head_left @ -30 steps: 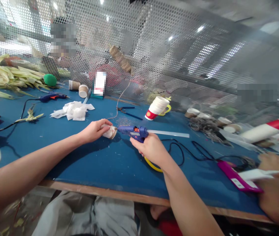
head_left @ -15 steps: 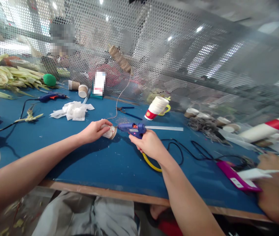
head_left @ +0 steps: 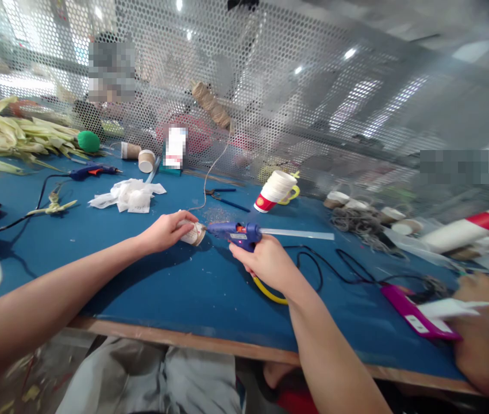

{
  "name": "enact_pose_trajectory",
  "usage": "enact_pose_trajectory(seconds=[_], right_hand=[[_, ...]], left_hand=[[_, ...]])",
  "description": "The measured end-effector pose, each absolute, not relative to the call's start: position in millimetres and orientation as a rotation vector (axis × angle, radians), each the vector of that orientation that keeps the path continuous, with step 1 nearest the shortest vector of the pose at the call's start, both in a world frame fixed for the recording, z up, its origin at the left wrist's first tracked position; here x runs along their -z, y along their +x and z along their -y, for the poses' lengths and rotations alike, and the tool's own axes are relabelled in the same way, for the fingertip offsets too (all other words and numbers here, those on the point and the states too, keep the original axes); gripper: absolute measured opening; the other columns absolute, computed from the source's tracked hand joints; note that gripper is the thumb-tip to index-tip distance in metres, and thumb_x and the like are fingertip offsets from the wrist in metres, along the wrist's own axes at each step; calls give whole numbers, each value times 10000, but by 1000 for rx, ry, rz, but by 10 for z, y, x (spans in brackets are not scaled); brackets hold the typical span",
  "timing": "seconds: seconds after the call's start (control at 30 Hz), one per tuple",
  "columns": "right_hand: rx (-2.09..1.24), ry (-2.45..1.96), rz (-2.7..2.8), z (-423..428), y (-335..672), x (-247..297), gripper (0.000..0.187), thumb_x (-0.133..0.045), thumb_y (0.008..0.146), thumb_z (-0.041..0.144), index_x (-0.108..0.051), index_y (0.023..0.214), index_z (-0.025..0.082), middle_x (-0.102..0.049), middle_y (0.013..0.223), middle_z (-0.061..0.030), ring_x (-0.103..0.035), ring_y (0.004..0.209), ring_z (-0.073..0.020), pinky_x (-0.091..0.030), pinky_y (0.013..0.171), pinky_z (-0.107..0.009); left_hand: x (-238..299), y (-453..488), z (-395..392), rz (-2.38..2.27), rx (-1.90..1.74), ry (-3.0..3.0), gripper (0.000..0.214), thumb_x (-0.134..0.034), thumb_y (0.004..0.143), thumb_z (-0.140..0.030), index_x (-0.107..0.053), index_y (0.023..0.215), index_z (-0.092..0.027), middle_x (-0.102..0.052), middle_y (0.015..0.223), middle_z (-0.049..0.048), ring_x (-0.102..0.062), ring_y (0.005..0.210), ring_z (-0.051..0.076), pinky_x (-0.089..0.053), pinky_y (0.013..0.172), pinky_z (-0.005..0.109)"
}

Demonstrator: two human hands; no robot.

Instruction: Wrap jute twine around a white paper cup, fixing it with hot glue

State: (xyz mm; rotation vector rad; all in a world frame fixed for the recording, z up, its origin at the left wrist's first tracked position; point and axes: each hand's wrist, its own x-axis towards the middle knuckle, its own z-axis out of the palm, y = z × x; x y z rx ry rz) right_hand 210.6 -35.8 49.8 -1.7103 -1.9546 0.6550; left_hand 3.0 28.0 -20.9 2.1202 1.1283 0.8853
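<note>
Left hand curls half-closed round a paper cup; right hand wraps a glue gun just beside it. Cup's probably light, crushable: gentle side hold, clear of the nozzle.

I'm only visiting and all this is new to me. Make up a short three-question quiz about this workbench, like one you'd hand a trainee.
1. Multiple choice: what is the right hand holding?
A) a spool of twine
B) a blue glue gun
C) a white tissue

2. True or false: the left hand is empty.

3. Short answer: what colour is the ball lying by the pale husks?

Key:
1. B.
2. False; it grips a small patterned cup, and the nozzle points toward that cup.
3. Green.
</note>
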Motion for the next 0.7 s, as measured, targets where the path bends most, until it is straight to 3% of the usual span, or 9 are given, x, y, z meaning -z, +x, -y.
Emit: enact_pose_trajectory(seconds=[0.7], right_hand=[[-684, -1744, 1997, 207, 2151, -459, 223, -488, 722, 284, -461, 529, 176, -467, 358, 28, -445, 317, -94, -407, 407, -214]], left_hand=[[193, 47, -250, -1125, -888, 2068, 299, -397, 832, -327, -539, 1028, -151, -613, 759, 28, -540, 672, 144, -428, 630, 247]])
